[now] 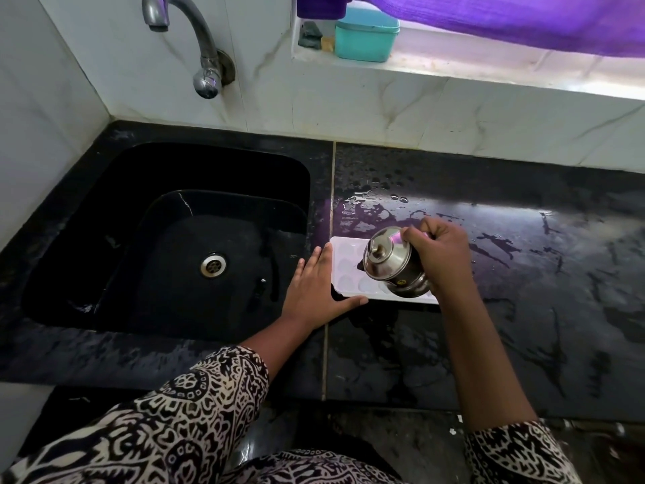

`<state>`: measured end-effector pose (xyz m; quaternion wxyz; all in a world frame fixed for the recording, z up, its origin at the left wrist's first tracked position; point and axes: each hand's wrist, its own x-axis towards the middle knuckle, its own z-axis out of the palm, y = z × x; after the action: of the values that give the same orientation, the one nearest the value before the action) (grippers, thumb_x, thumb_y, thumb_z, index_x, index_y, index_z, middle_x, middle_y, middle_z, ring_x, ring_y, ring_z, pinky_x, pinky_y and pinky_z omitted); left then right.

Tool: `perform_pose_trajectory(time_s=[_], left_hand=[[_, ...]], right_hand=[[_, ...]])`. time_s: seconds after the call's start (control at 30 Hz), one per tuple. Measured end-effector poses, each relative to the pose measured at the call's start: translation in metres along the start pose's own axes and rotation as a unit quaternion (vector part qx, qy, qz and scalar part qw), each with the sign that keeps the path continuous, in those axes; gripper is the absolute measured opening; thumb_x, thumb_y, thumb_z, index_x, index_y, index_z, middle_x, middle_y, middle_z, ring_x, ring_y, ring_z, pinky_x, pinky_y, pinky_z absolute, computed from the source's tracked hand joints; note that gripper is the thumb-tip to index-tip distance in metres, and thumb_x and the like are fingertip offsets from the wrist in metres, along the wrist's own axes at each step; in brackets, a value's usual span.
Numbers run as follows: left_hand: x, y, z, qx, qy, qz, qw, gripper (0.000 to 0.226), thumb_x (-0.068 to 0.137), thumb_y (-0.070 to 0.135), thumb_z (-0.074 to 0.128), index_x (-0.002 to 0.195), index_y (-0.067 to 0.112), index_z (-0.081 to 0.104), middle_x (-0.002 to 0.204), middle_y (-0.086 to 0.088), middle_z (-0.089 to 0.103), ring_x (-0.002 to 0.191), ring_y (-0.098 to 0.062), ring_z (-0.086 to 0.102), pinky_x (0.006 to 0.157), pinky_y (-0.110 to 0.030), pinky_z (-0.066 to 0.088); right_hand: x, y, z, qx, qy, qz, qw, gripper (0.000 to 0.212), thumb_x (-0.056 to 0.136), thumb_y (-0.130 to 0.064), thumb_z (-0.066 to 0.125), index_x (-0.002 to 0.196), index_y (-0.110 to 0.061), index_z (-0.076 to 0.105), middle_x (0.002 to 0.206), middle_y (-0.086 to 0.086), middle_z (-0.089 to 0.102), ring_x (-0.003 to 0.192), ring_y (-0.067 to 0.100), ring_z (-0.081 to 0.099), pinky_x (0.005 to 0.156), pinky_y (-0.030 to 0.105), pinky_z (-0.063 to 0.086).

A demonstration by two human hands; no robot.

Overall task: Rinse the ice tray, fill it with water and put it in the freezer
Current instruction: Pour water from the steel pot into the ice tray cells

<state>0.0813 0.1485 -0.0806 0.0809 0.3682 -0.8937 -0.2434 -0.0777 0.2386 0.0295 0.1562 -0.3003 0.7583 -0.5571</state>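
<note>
A white ice tray [349, 270] lies flat on the wet black counter [523, 309], just right of the sink. My left hand [316, 291] rests flat on the counter, fingers spread, thumb against the tray's near left corner. My right hand [439, 253] grips a lidded steel jug [391, 262] and holds it tilted to the left over the tray's right half, spout low over the cells. The jug hides the tray's right end. Whether water is running from the spout I cannot tell.
A black sink [167, 239] with a steel drain [213, 265] lies to the left. A steel tap [195, 40] juts from the tiled wall above it. A teal box [366, 36] sits on the window ledge under a purple cloth [523, 19]. Puddles lie behind the tray.
</note>
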Motion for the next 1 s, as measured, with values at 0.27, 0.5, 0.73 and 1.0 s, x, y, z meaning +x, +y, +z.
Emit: perform_pose_trajectory(time_s=[0.27,0.5,0.73,1.0], left_hand=[[-0.001,-0.001,0.000,0.000,0.002,0.004,1.000,0.125,0.068,0.086,0.050,0.155,0.011,-0.001,0.163,-0.003,0.009,0.150,-0.013,0.001,0.119,-0.034,-0.003],[-0.001,0.000,0.000,0.001,0.003,0.003,1.000,0.125,0.067,0.086,0.049,0.154,0.011,-0.001,0.163,-0.004,0.010,0.150,-0.014,0.002,0.120,-0.036,-0.001],[0.000,-0.001,0.001,0.008,0.005,0.003,1.000,0.124,0.069,0.085,0.051,0.154,0.010,0.000,0.163,-0.004,0.009,0.150,-0.014,0.002,0.121,-0.037,0.000],[0.000,0.000,0.001,0.006,0.001,0.003,1.000,0.124,0.069,0.084,0.052,0.154,0.010,-0.001,0.163,-0.005,0.008,0.150,-0.014,0.002,0.121,-0.037,0.000]], right_hand=[[-0.006,-0.002,-0.003,0.105,0.024,0.076,0.991,0.034,0.078,-0.003,0.063,0.054,-0.014,0.041,0.049,0.001,0.039,0.048,0.012,0.035,0.050,0.023,0.035],[-0.009,-0.001,-0.009,0.136,0.051,0.090,0.985,0.039,0.081,-0.002,0.062,0.052,-0.015,0.039,0.040,-0.010,0.040,0.039,0.003,0.035,0.044,0.016,0.037],[-0.012,0.000,-0.008,0.028,0.037,0.030,0.998,0.026,0.076,-0.009,0.065,0.058,-0.010,0.047,0.054,0.006,0.041,0.053,0.016,0.038,0.054,0.027,0.039],[-0.014,0.000,-0.004,0.012,0.032,0.011,0.999,0.026,0.077,-0.010,0.065,0.059,-0.011,0.046,0.055,0.007,0.039,0.053,0.017,0.036,0.053,0.026,0.038]])
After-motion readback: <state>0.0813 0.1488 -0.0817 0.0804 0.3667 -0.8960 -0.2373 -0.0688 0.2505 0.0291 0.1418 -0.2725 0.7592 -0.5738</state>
